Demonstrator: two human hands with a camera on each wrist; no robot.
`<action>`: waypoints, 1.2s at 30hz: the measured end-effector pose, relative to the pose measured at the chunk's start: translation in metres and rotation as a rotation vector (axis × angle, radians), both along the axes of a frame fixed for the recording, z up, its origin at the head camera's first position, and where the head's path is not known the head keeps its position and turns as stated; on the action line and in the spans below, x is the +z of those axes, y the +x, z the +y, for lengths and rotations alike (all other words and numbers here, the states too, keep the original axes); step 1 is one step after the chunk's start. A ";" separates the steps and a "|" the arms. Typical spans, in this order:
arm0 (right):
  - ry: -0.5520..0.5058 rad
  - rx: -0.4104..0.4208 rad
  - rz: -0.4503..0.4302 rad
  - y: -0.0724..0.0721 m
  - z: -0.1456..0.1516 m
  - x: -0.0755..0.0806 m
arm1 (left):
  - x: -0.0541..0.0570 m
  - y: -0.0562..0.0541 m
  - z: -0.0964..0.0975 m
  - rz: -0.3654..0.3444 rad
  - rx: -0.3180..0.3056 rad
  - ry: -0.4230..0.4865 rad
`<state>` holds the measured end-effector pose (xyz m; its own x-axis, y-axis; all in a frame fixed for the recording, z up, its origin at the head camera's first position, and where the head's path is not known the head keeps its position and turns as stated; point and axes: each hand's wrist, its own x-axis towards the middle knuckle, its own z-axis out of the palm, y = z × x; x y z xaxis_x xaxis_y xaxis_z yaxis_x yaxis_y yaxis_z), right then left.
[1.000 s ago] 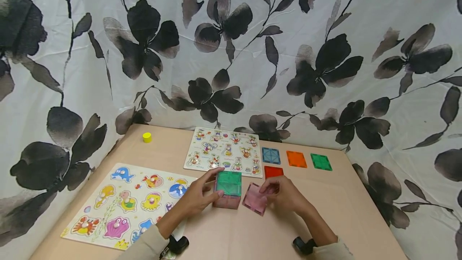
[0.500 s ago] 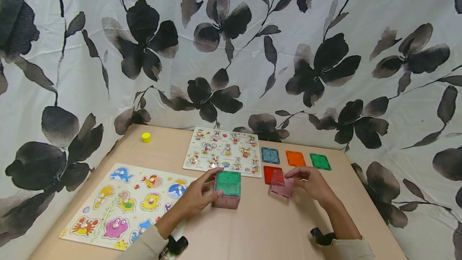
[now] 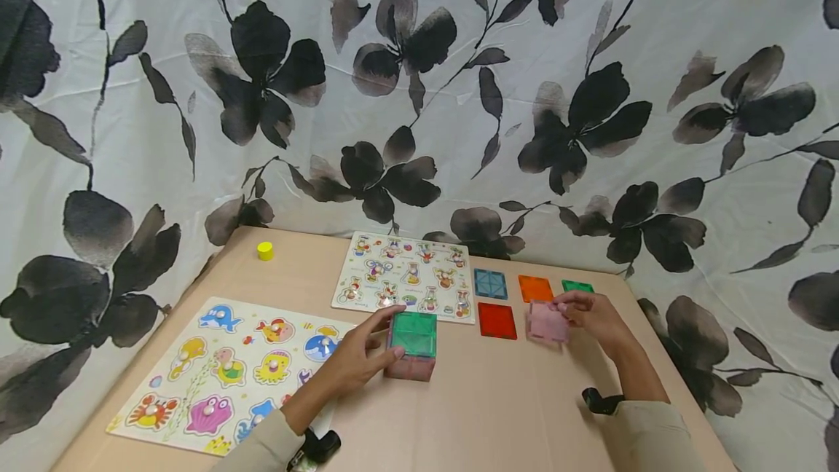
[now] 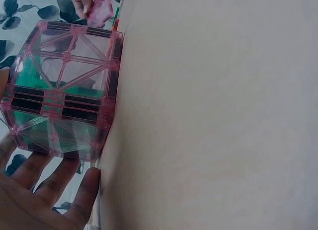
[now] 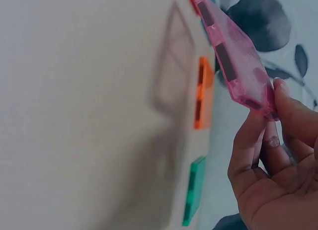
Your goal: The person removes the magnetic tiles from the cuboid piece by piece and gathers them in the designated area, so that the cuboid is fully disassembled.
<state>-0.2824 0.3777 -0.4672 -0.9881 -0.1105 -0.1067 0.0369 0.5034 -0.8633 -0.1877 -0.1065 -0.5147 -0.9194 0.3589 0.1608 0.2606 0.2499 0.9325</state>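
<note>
My left hand (image 3: pixel 357 357) grips a cube of magnetic tiles (image 3: pixel 414 333) that stands on the table, its top green and its near side pink. In the left wrist view, fingers lie along one side of that pink-framed cube (image 4: pixel 67 88). To the right, my right hand (image 3: pixel 595 315) pinches a pink magnetic tile (image 3: pixel 548 323) by its edge. The right wrist view has this tile (image 5: pixel 241 61) tilted and raised off the table, its shadow falling below, with thumb and fingertips at one corner.
A red tile (image 3: pixel 497 321), blue tile (image 3: pixel 491 283), orange tile (image 3: pixel 538 288) and green tile (image 3: pixel 577 286) lie at the back right. Two picture puzzle boards, one large (image 3: pixel 245 377) and one smaller (image 3: pixel 405 275), lie left and behind. A yellow cylinder (image 3: pixel 265 250) stands far left. Floral cloth hangs behind.
My right hand has carried the pink tile rightward and back, away from beside the cube and past the red tile. The left hand and the cube have stayed put.
</note>
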 end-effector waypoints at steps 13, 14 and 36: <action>0.087 -0.046 -0.053 -0.021 0.010 -0.024 | 0.002 0.000 0.001 -0.007 -0.009 0.004; 0.099 -0.053 -0.048 -0.021 0.010 -0.024 | 0.002 0.000 0.001 -0.007 -0.010 0.003; 0.252 0.088 0.199 0.047 -0.115 0.020 | 0.005 0.001 0.001 0.000 0.003 -0.015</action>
<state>-0.2351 0.2627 -0.4474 -0.9801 -0.1914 0.0526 -0.1732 0.6955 -0.6973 -0.1867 -0.1058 -0.5095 -0.9204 0.3590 0.1552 0.2598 0.2646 0.9287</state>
